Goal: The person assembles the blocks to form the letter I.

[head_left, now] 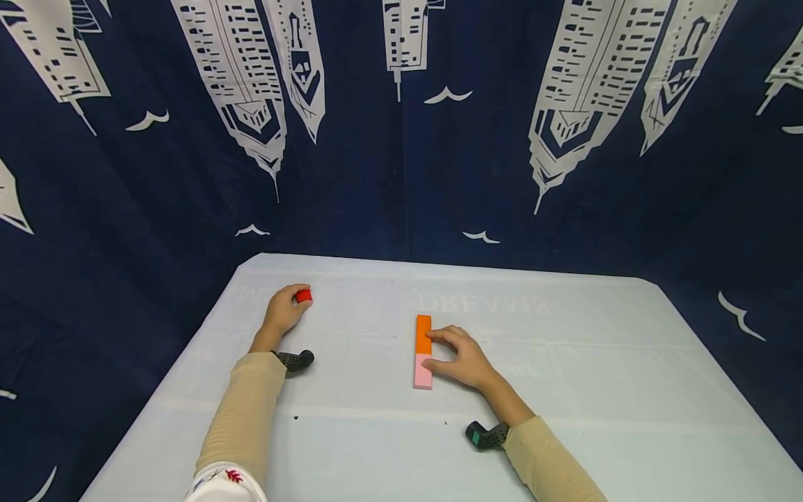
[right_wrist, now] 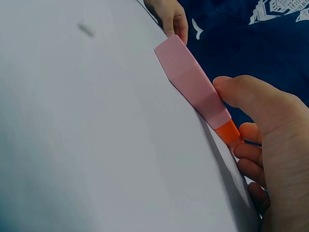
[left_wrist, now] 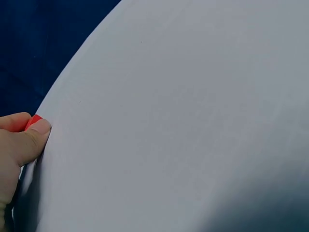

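On the left of the table, my left hand [head_left: 285, 309] pinches a small red block [head_left: 304, 295] between thumb and fingers. In the left wrist view, only a bit of the red block [left_wrist: 34, 121] shows past the thumb. An orange block [head_left: 423, 335] and a pink block [head_left: 423, 373] lie end to end near the middle, the orange one farther away. My right hand [head_left: 463, 357] is spread along their right side. Its thumb touches the pink block [right_wrist: 195, 79], and its fingertips lie at the orange block [right_wrist: 227, 131].
The white table [head_left: 351, 446] stands before a dark blue cloth [head_left: 408, 174] printed with white buildings and birds. A small dark speck [head_left: 296, 417] lies nearer the front. Dark wrist devices [head_left: 296, 360] sit at both wrists.
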Demonstrator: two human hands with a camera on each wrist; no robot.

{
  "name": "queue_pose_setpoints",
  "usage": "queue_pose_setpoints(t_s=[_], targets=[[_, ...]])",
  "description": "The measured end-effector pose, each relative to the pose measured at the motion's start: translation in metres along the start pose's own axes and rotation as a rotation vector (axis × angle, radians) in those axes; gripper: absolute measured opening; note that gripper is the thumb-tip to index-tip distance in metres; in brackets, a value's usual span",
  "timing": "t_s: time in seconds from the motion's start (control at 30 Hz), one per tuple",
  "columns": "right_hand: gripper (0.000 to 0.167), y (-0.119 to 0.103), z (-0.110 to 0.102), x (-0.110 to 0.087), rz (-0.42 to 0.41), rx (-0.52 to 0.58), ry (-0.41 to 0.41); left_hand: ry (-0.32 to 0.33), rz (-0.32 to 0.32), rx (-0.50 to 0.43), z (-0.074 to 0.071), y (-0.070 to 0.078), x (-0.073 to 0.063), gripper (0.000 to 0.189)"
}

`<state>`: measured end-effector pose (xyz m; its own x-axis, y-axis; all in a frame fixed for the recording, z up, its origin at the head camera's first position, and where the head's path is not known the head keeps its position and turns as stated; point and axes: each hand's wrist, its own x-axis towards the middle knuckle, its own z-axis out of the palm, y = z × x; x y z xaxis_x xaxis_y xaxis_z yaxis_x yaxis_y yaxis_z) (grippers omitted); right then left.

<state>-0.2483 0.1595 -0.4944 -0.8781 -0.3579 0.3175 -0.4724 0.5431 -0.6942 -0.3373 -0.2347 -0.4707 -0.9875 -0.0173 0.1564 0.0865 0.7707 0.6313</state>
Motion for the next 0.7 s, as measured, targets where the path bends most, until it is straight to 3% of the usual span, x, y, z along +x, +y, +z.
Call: queue_pose_setpoints(t_s=[0.7], targets=[[0.055, -0.0015, -0.0010, -0.0010, 0.015, 0.003, -0.008, 0.016, 0.002, -0.002, -0.0013, 0.0057, 0.0026, 0.042]])
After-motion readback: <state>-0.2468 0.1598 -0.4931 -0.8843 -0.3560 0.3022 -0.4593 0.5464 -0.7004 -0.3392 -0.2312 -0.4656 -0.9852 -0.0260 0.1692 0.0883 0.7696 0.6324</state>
